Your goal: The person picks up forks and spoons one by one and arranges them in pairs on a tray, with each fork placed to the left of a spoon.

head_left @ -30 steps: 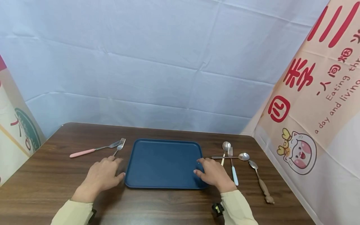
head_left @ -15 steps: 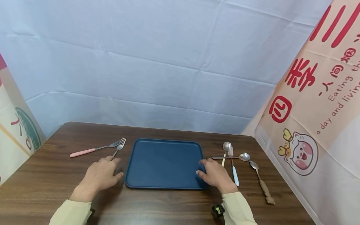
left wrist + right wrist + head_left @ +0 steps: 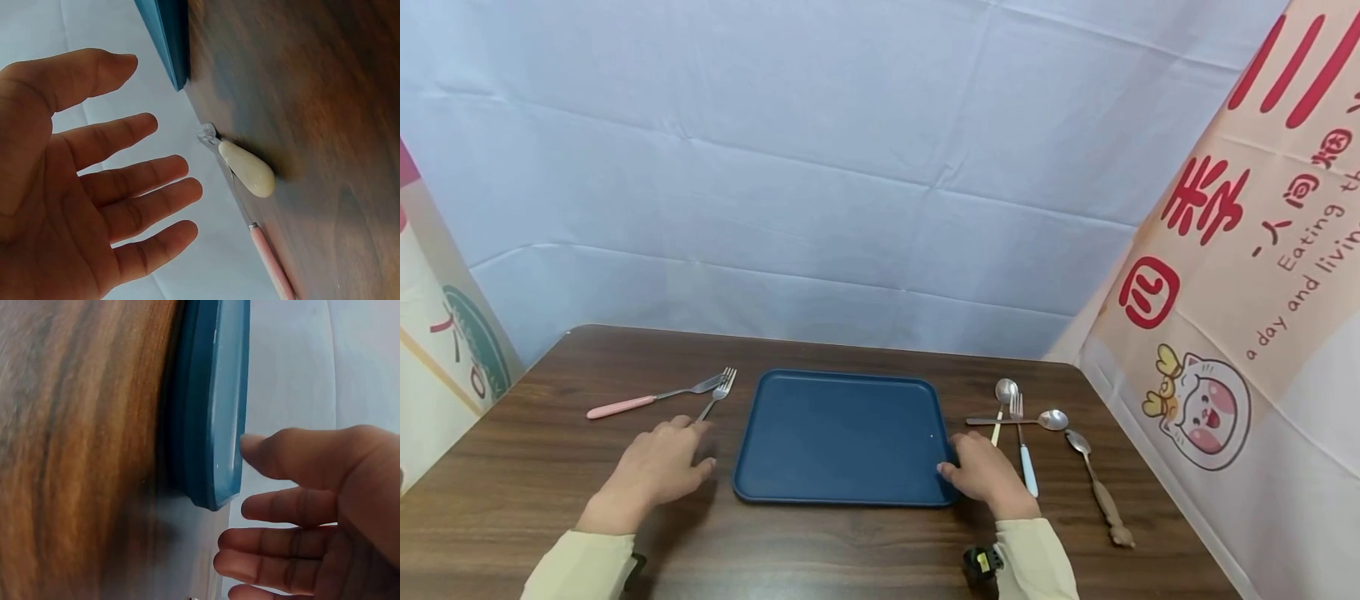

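Note:
A dark blue rectangular tray [image 3: 842,437] lies in the middle of the table. My left hand [image 3: 651,471] hovers to its left with fingers spread and nothing in them. Below that hand is a fork with a cream handle [image 3: 247,169], its tines [image 3: 725,382] showing beyond the fingers in the head view. Beside it lies a pink-handled fork [image 3: 621,407]. My right hand [image 3: 987,471] is at the tray's right edge, fingers extended and holding nothing. In the right wrist view its thumb overlaps the tray rim [image 3: 228,425]; I cannot tell whether they touch.
Right of the tray lie a spoon with a pale handle [image 3: 1006,390], a blue-handled fork [image 3: 1028,471], a metal spoon [image 3: 1051,419] across them, and a spoon with a brown figured handle [image 3: 1105,504]. A white cloth [image 3: 775,167] hangs behind the brown table [image 3: 820,550].
My left hand has drawn left, away from the tray. My right hand has shifted right, from over the tray to its right edge. The tray and cutlery have stayed in place.

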